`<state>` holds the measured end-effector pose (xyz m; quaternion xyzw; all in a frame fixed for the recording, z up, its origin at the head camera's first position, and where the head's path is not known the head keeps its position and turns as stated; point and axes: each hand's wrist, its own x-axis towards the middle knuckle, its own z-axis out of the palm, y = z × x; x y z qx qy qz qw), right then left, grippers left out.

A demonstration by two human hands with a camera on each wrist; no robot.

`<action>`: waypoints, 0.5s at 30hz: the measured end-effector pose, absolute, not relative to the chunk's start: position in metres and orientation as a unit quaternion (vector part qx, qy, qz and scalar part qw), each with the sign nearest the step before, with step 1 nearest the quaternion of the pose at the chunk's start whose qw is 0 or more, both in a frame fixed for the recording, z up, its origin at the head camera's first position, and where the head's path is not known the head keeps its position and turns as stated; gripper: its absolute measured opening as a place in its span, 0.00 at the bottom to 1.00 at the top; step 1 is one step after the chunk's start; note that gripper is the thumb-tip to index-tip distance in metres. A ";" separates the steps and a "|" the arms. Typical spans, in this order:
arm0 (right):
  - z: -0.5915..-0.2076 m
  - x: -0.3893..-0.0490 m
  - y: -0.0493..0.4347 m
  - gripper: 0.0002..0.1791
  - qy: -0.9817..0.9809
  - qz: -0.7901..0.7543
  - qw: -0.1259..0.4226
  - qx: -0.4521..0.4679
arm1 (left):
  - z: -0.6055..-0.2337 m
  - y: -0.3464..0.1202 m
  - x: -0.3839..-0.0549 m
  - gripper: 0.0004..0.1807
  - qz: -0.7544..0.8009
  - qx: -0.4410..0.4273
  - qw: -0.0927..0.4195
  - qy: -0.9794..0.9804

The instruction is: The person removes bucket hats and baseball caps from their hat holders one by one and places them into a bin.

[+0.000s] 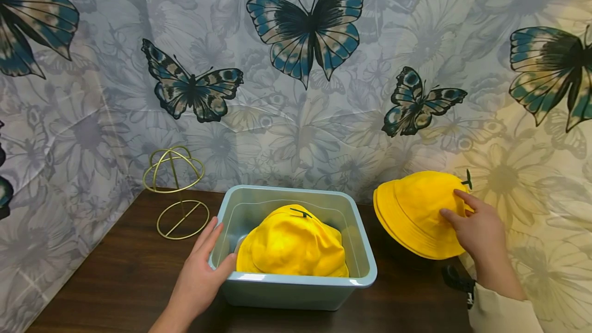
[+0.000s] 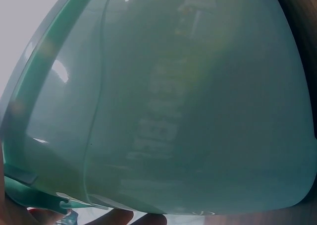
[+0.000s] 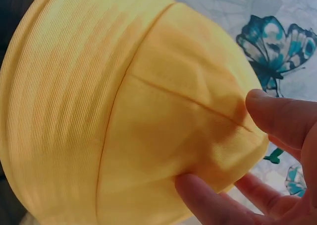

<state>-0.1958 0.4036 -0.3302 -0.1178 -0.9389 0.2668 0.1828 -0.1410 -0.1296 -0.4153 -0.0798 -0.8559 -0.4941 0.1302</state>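
Note:
At the right in the head view, my right hand (image 1: 483,227) holds a yellow bucket hat (image 1: 413,212) by its crown, thumb and fingers spread around the top. The hat is tilted, its ribbed brim facing left and down, with a small green stem (image 1: 467,179) at its tip. My left hand (image 1: 201,266) touches the left rim of a grey-blue plastic bin (image 1: 298,292), its fingers fairly straight. Inside the bin lies another yellow hat (image 1: 296,245), crown up and rumpled, also with a green stem. The left wrist view is filled by the bin's wall (image 2: 198,111).
A gold wire hat stand (image 1: 182,220) stands behind and left of the bin. The dark wooden table (image 1: 115,281) backs onto a hanging fabric (image 1: 296,132) printed with flowers and butterflies. A black strap (image 1: 458,279) circles my right wrist.

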 end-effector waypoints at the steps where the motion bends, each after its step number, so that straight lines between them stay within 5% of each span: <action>1: -0.331 -0.197 0.404 0.38 -0.942 0.257 0.186 -0.113 | -0.415 -0.130 -0.141 0.38 -0.494 -0.080 0.130 -0.856; 15: -0.333 -0.201 0.404 0.20 -0.945 0.185 0.236 -0.127 | -0.415 -0.131 -0.140 0.38 -0.493 -0.083 0.129 -0.857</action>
